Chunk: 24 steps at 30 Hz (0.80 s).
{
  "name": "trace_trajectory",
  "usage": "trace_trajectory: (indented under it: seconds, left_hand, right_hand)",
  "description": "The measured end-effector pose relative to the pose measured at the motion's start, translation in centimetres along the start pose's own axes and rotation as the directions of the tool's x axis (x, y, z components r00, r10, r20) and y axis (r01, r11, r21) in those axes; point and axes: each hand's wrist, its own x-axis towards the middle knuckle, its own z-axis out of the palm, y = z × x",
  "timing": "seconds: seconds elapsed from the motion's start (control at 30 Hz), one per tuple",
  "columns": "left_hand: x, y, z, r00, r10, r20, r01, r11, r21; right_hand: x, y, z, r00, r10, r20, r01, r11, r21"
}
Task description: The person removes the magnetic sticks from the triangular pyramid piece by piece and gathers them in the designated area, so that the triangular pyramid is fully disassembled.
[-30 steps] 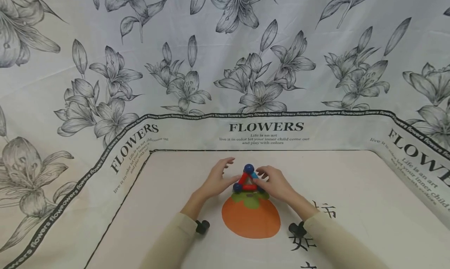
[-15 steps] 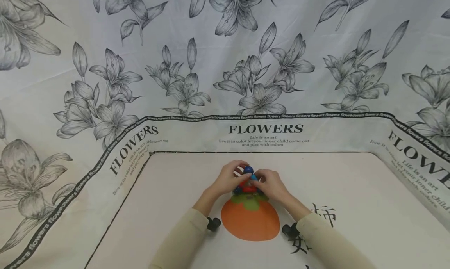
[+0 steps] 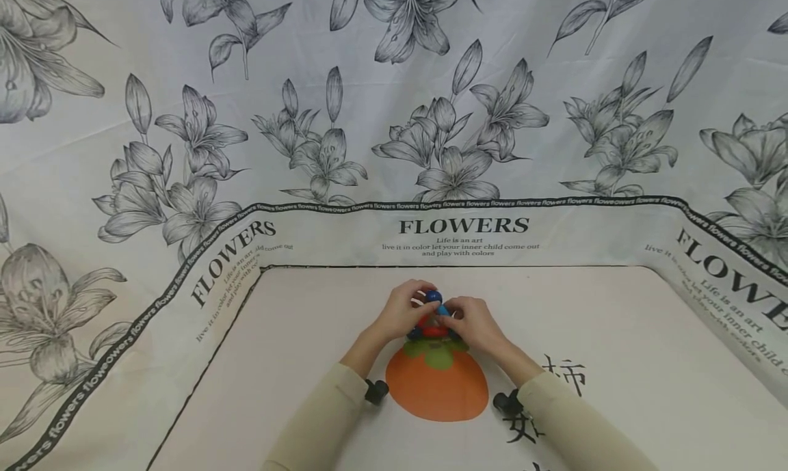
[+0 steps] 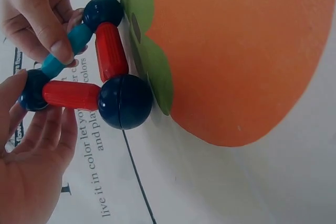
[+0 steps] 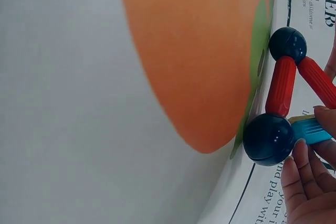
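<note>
A triangle of magnetic building pieces stands on the table at the top of a printed persimmon. It joins dark blue balls, two red rods and a light blue rod. My left hand pinches the top ball between thumb and fingers. On the triangle's right side, my right hand pinches the light blue rod. One red rod runs from the top ball to a lower ball; the other red rod forms the base. A yellowish edge shows behind the light blue rod in the right wrist view.
The persimmon print lies flat on the pale tabletop, with black characters to its right. A flower-printed curtain encloses the table's back and sides. Black wrist cameras sit at both cuffs.
One second ago my left hand was spread beside the triangle; it has since moved right and gripped the top ball. My right hand has shifted slightly. Over the last half second almost nothing moves.
</note>
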Motion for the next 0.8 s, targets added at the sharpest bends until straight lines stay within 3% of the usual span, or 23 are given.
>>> trace_trajectory:
  seconds: [0.23, 0.43, 0.8]
  left_hand:
    - [0.0, -0.3, -0.3, 0.999, -0.028, -0.022, 0.028, 1.0, 0.006]
    - [-0.3, -0.8, -1.4, 0.995, -0.072, -0.063, 0.074, 0.997, 0.03]
    - [-1.6, -1.7, -3.3, 0.987, -0.143, -0.069, 0.147, 0.988, 0.058]
  right_hand:
    - [-0.3, 0.1, -0.2, 1.0, -0.01, -0.018, 0.01, 1.0, -0.014]
    - [-1.1, 0.2, -0.9, 0.999, 0.03, -0.03, -0.03, 0.999, -0.024]
    - [-1.8, 1.3, -2.1, 1.0, -0.008, -0.016, 0.008, 1.0, -0.014]
